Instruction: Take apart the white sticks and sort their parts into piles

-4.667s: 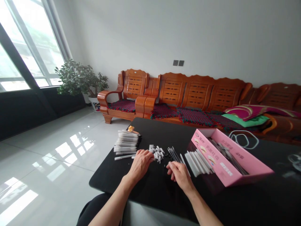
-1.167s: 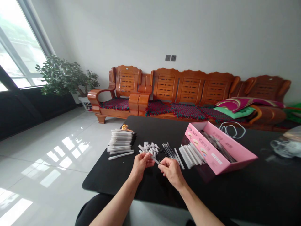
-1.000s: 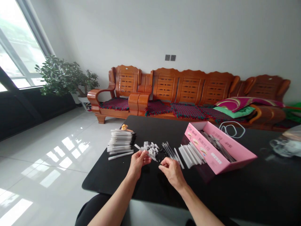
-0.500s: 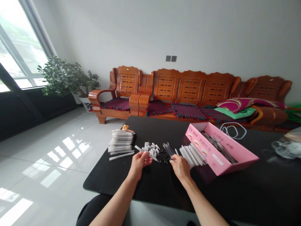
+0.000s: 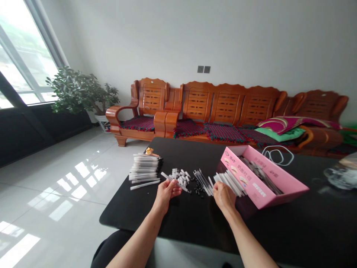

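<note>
"Pen tube (image 5: 182, 187): location?"

"In the left hand (image 5: 166, 191), pinched between thumb and fingers. Slants across the grip above the table (image 5: 189, 216), whitish, slim."

"Right hand (image 5: 224, 195)?"

"Fingers curled in, back of the hand toward the camera. At the near end of a row of white tubes (image 5: 231, 181). Fingertips hidden; cannot tell whether it grips one."

"Between the hands?"

"Small black plugs (image 5: 198, 189), scattered. Beside them, past the left hand, a loose heap of short white caps (image 5: 183, 176). Then thin refills (image 5: 203, 181), fanned on the table, with a lone tube (image 5: 210, 181) lying between these and the row."

"Left side of the table?"

"Single white pen (image 5: 145, 185) lying nearest; just beyond, a stack of pens (image 5: 143, 166), dark ends to the right. Small yellow figure (image 5: 150, 151) at its far side."

"Right side?"

"Pink box (image 5: 260, 190), lidless, just beside the row, holding dark slender pieces (image 5: 260, 173). White loop of cord (image 5: 279, 155) behind it."

"Background?"

"Carved wooden sofa (image 5: 227, 106) with woven red-and-green mats (image 5: 224, 133); potted plant (image 5: 79, 91) to its left; two dark sockets (image 5: 203, 69) on the wall (image 5: 173, 33)."
</note>
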The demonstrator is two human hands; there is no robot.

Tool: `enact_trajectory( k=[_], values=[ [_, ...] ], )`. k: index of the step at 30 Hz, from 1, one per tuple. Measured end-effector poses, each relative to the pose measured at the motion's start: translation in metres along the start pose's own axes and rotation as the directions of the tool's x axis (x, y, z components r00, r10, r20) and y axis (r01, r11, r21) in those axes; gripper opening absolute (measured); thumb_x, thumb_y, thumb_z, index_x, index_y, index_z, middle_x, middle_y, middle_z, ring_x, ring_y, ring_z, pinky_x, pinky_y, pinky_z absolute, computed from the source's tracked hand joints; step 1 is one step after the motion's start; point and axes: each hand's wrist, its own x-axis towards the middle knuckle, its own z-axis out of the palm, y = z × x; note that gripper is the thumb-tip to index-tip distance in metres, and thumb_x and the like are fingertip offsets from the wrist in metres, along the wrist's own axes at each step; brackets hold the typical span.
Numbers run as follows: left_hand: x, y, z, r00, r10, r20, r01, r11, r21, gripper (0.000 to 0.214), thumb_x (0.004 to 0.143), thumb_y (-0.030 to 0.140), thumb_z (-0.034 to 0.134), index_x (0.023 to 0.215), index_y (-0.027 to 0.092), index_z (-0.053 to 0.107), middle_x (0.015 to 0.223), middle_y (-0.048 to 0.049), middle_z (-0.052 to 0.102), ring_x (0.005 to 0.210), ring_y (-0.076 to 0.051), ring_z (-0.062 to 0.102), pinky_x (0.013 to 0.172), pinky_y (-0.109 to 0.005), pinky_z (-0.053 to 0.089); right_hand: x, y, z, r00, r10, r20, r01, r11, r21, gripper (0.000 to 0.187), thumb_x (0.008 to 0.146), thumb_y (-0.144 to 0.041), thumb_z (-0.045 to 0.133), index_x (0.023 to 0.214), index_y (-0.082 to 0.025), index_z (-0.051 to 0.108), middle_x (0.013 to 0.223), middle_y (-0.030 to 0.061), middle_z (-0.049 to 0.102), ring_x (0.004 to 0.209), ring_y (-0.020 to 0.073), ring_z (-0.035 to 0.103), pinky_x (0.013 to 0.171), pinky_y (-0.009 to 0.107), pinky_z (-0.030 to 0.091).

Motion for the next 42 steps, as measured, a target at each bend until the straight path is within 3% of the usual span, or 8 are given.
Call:
enact_trajectory(
  k=[9, 12, 15, 17, 20, 24, 29, 42],
  values=[
    [-0.002, -0.003, 0.001, 0.999, -0.026, 0.039, 0.024, 0.998, 0.052, 0.028, 0.074, 0.034, 0.071, 0.079, 0.008, 0.063, 0.061, -0.0060, 0.065, 0.055, -0.014, 0.065, 0.054, -0.022, 0.055, 0.000, 0.002, -0.007, 0.999, -0.002, -0.044, 0.001, 1.000, -0.028, 0.018, 0.083, -0.013, 0.044, 0.076, -0.016, 0.061, 0.076, 0.0108, 0.068, 0.073, 0.0199, 0.065, 0.058, 0.026, 0.038],
    [-0.002, -0.002, 0.001, 0.999, -0.022, 0.046, 0.020, 0.998, 0.059, 0.028, 0.073, 0.034, 0.072, 0.078, 0.008, 0.064, 0.061, -0.0063, 0.066, 0.054, -0.014, 0.065, 0.054, -0.022, 0.055, -0.013, -0.003, -0.021, 0.983, -0.112, 0.147, 0.086, 0.981, 0.176, 0.009, 0.079, -0.019, 0.052, 0.073, -0.018, 0.059, 0.066, 0.0048, 0.067, 0.059, 0.0146, 0.062, 0.051, 0.022, 0.037],
    [-0.001, 0.000, 0.000, 0.998, -0.011, 0.055, 0.008, 0.998, 0.055, 0.028, 0.074, 0.034, 0.072, 0.080, 0.008, 0.063, 0.063, -0.0068, 0.066, 0.056, -0.014, 0.066, 0.055, -0.023, 0.055, -0.034, -0.009, -0.027, 0.787, -0.339, 0.515, 0.031, 0.856, 0.516, 0.009, 0.074, -0.023, 0.056, 0.083, -0.020, 0.057, 0.052, -0.0041, 0.060, 0.037, 0.0092, 0.051, 0.038, 0.017, 0.030],
    [-0.001, 0.001, -0.001, 0.999, -0.003, 0.053, 0.000, 0.999, 0.053, 0.029, 0.074, 0.035, 0.071, 0.081, 0.008, 0.063, 0.064, -0.0073, 0.066, 0.057, -0.014, 0.066, 0.056, -0.023, 0.056, -0.045, -0.015, -0.024, 0.742, -0.386, 0.548, 0.013, 0.826, 0.564, 0.014, 0.070, -0.021, 0.057, 0.083, -0.020, 0.055, 0.049, -0.0070, 0.056, 0.033, 0.0075, 0.046, 0.036, 0.016, 0.027],
    [0.000, 0.000, -0.002, 0.999, 0.002, 0.044, -0.005, 0.998, 0.056, 0.030, 0.074, 0.036, 0.072, 0.080, 0.008, 0.063, 0.064, -0.0075, 0.067, 0.057, -0.015, 0.066, 0.056, -0.023, 0.056, -0.051, -0.022, -0.016, 0.780, -0.401, 0.480, 0.117, 0.848, 0.517, 0.006, 0.068, -0.015, 0.055, 0.073, -0.018, 0.057, 0.049, -0.0057, 0.056, 0.038, 0.0073, 0.048, 0.042, 0.017, 0.030],
    [0.000, -0.002, -0.002, 0.999, -0.006, 0.046, 0.002, 0.998, 0.070, 0.031, 0.073, 0.037, 0.072, 0.079, 0.008, 0.063, 0.063, -0.0069, 0.066, 0.056, -0.015, 0.066, 0.055, -0.023, 0.055, -0.042, -0.024, -0.006, 0.875, -0.394, 0.282, 0.282, 0.887, 0.366, 0.008, 0.064, -0.011, 0.057, 0.061, -0.018, 0.057, 0.060, -0.0009, 0.062, 0.058, 0.0110, 0.057, 0.056, 0.021, 0.034],
    [-0.002, -0.003, 0.001, 0.999, -0.013, 0.048, 0.009, 0.997, 0.082, 0.029, 0.074, 0.036, 0.072, 0.078, 0.008, 0.064, 0.062, -0.0067, 0.066, 0.056, -0.014, 0.066, 0.055, -0.023, 0.055, -0.025, -0.020, 0.004, 0.971, -0.185, 0.152, 0.157, 0.971, 0.181, 0.011, 0.074, -0.017, 0.054, 0.063, -0.019, 0.058, 0.067, 0.0029, 0.065, 0.068, 0.0156, 0.060, 0.059, 0.024, 0.033],
    [-0.003, -0.006, 0.003, 0.996, -0.025, 0.086, 0.016, 0.995, 0.099, 0.032, 0.071, 0.039, 0.073, 0.077, 0.008, 0.064, 0.062, -0.0071, 0.066, 0.056, -0.015, 0.066, 0.055, -0.023, 0.055, -0.018, -0.027, 0.017, 0.983, -0.164, 0.080, 0.152, 0.979, 0.136, 0.014, 0.081, -0.027, 0.056, 0.068, -0.021, 0.058, 0.069, 0.0033, 0.066, 0.070, 0.0169, 0.063, 0.059, 0.024, 0.033]
  ],
)
